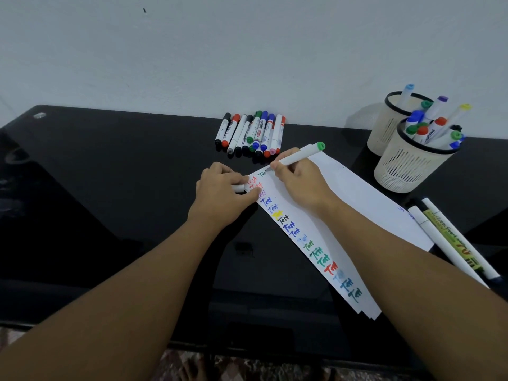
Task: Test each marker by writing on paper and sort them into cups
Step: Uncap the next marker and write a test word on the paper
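A writing test is in hand. A white-barrelled marker with a green end plug (298, 156) is pinched in the curled fingers of the right hand (298, 185), its tip set on the long white paper strip (327, 215) just ahead of the knuckles, where a green word stands unfinished at "Tes". The strip is pinned at its near corner by the left hand (224, 192), whose fingers are curled round a small white cap (239, 188), probably the cap of the marker in use, though little of it is seen.

Below the right wrist a column of earlier coloured test words is carried along the strip's edge. Beyond both hands, against the wall, a row of untested capped markers (251, 134) is laid side by side. Well to the right of the right hand, two cream slotted plastic cups with black rims (406, 166) are already stocked with markers; a few loose markers (450, 237) lie beside the strip, right of the right forearm.

The last letter remains to be written. After that, the cap is to be pressed back on and the marker judged by its clear green line, then dropped into the proper cup.
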The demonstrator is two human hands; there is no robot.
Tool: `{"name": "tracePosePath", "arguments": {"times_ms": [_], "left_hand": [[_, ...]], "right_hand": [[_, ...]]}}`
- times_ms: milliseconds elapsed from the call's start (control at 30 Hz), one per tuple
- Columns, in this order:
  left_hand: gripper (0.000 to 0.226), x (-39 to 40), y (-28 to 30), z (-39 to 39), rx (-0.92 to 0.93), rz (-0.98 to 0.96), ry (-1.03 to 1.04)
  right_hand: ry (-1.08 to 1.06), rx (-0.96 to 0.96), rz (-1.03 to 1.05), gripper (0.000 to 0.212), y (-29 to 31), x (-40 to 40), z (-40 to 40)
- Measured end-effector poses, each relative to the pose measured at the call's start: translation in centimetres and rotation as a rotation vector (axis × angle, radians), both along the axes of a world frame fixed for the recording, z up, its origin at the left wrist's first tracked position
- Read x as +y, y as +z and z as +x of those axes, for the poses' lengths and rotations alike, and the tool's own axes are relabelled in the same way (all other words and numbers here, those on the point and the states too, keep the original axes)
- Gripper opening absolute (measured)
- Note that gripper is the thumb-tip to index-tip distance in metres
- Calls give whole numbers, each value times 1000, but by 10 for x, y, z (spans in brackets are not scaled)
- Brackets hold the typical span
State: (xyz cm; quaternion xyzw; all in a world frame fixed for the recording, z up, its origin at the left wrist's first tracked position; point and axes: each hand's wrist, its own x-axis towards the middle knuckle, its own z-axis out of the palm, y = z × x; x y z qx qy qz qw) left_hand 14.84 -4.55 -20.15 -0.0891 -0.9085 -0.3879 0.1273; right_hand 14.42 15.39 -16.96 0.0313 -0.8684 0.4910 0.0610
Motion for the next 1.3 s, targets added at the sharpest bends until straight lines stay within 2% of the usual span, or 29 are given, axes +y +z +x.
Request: {"name": "tracePosePath", "arguments": {"times_ms": [233, 433, 500, 567, 667, 733, 833, 900, 967, 1033, 1133, 1233, 1300], "left_hand": [[36, 0, 3, 1, -13, -8, -2], [49, 0, 10, 8, -65, -9, 0], [51, 0, 16, 11, -81, -7, -2], [44, -1, 19, 13, -88, 26, 8], [34, -3, 19, 17, -71, 5, 3], [24, -4, 17, 18, -74, -34, -10], [9, -6, 15, 17, -65, -43, -13], [6, -6, 13, 16, -39, -51, -14], [7, -7, 11, 14, -19, -74, -28], [9, -8, 11, 13, -2, -66, -43], [14, -7, 13, 14, 14, -12, -25], [15, -6, 15, 14, 20, 11, -11], [15, -6, 17, 13, 26, 29, -7]], "right_hand": [[-2, -13, 5, 15, 2, 1, 3], [1, 5, 28, 15, 0, -1, 2], [-18, 48, -37, 11, 2, 0, 3], [-19, 91, -125, 7, 2, 3, 5], [-30, 113, -139, 12, 1, 5, 7], [-21, 108, -144, 23, 0, 6, 7], [25, -4, -189, 62, 2, 8, 6], [53, -47, -244, 74, 3, 10, 4], [75, -94, -304, 67, 7, 9, 2], [76, -117, -351, 48, 12, 8, 0], [14, -80, -314, 28, 21, 7, -1], [-18, -76, -327, 33, 29, 8, -3], [31, -121, -193, 43, 36, 8, -1]]}}
